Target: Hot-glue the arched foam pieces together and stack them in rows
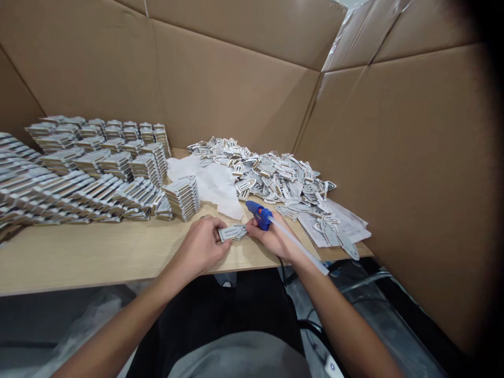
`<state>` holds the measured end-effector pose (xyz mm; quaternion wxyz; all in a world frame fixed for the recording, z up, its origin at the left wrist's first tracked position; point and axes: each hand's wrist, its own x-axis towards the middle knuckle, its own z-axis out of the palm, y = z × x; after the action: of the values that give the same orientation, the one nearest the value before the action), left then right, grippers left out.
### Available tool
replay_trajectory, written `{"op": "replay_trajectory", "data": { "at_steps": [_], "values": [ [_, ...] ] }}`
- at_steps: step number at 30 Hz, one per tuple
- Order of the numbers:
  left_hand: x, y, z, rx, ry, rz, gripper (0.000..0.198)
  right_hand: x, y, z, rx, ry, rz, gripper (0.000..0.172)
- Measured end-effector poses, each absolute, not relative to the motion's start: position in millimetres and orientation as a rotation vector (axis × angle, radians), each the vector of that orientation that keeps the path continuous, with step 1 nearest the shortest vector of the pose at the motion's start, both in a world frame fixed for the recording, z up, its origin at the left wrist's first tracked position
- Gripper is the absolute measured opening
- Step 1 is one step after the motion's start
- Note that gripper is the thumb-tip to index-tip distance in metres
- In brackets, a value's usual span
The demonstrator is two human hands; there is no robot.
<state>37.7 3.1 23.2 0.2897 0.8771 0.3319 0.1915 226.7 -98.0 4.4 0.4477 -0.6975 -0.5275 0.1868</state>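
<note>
My left hand (205,244) pinches the left end of a small grey-white cutout piece (233,232) just above the table's front edge. A blue hot glue gun (259,214) is in my right hand (275,239), its nozzle pointing up and to the left. From the back of the gun a long clear glue stick (301,247) runs down over my right wrist. The fingertips of my right hand also touch the right end of the cutout piece. Left of my hands stands a short stack of similar pieces (182,198).
Rows of stacked pieces (90,157) cover the table's left side. A loose heap of pieces (275,176) lies at the back right, partly beside white paper (208,184). More paper sheets (346,223) lie at the right edge. Cardboard walls (236,79) enclose the wooden table (118,252).
</note>
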Motion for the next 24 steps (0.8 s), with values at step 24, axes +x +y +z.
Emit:
{"op": "replay_trajectory", "data": {
  "at_steps": [24],
  "values": [
    [35.5, 3.6, 23.6, 2.412, 0.868, 0.474, 0.028, 225.0, -97.7, 4.7, -1.733, -1.255, 0.521, 0.018]
  ]
}}
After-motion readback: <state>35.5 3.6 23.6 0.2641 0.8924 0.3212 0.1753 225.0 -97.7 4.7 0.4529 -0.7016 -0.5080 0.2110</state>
